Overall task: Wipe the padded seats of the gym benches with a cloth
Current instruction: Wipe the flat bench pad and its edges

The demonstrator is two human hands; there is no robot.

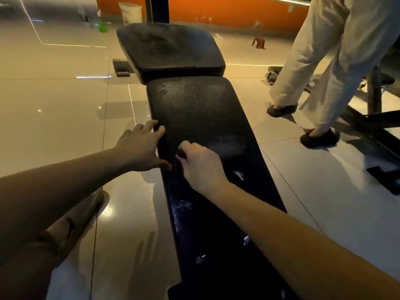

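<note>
1. The long black bench pad [201, 113] stretched ahead. Wiping seemed under way, and I judged the stretch beyond my hands came next.
2. My left hand [140, 148] braced the pad's left edge, fingers spread, holding nothing.
3. My right hand [201, 167] sat curled mid-pad. I couldn't tell whether it gripped a cloth.

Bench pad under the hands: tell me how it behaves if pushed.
The bench pad probably gives slightly: its leathery skin shows creases. It likely won't shift, since the left hand rests spread on its edge. Its sheen suggests a slick surface.
</note>
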